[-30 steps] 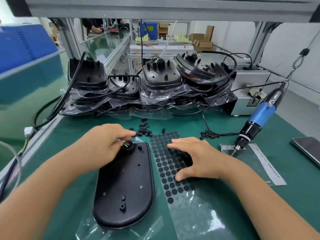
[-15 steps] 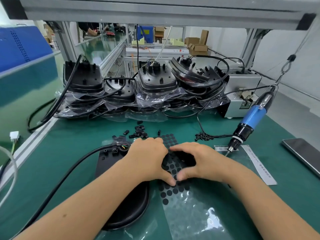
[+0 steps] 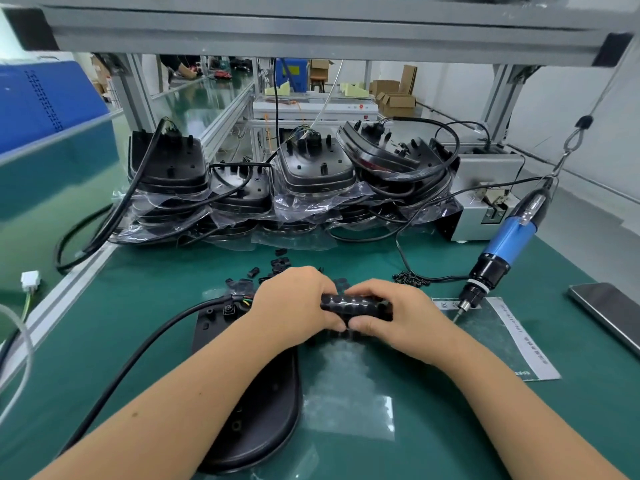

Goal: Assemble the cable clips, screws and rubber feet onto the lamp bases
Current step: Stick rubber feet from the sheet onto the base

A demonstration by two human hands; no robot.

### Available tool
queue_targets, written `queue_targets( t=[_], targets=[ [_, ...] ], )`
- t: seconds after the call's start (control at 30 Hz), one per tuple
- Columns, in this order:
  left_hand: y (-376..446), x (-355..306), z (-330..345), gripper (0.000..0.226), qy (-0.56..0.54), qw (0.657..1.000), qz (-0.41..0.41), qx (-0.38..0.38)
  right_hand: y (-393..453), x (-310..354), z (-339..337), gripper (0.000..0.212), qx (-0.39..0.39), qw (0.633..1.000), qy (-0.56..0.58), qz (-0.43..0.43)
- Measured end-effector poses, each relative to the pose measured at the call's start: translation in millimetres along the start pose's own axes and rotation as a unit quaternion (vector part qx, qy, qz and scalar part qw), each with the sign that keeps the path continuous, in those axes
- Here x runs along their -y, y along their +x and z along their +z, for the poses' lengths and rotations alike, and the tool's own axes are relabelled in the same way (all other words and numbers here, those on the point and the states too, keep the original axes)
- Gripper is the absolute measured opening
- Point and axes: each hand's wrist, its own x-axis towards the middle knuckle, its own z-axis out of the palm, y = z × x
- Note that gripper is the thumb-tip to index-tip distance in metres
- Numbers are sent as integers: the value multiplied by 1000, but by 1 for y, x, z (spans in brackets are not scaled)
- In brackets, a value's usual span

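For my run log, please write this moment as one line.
hands: both grip rubber feet sheet, lifted | lamp base: on mat, under left forearm | screwdriver: hanging, untouched

A black oval lamp base (image 3: 256, 420) lies flat on the green mat, underside up, its black cable (image 3: 145, 344) running off to the near left. Beside its right edge, a clear sheet of round black rubber feet (image 3: 349, 308) is curled up off the mat, gripped between both hands. Small black cable clips (image 3: 277, 263) lie scattered just beyond. A heap of black screws (image 3: 410, 279) sits to the right.
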Motion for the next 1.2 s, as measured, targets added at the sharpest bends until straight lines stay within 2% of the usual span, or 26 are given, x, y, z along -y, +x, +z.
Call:
queue_targets(
  t=[0.1,0.27,0.4,0.5,0.83,1.03,1.2],
  targets=[
    [1,-1,3,20,-38,999,-7,-24,-3,4,-7,25,-29,999,20,-11],
    [-1,0,5,17,-79,996,-6,-44,-1,18,-9,16,-67,997,-9,-25],
    [-4,4,0,20,-164,986,17,-23,-1,20,-11,10,-90,996,-6,-14],
    [-6,6,-2,10,-209,977,35,-28,-3,20,-12,9,-94,995,-15,-13],
    [-5,3,2,9,-172,984,24,-47,-7,28,-12,5,-136,982,-128,-39],
    [-5,1,2,12,-157,986,24,-53,-10,28,-7,13,-178,975,-132,-27],
    [-7,0,2,14,-146,988,23,-50,-13,28,-9,11,-149,983,-101,-35]
  ],
)
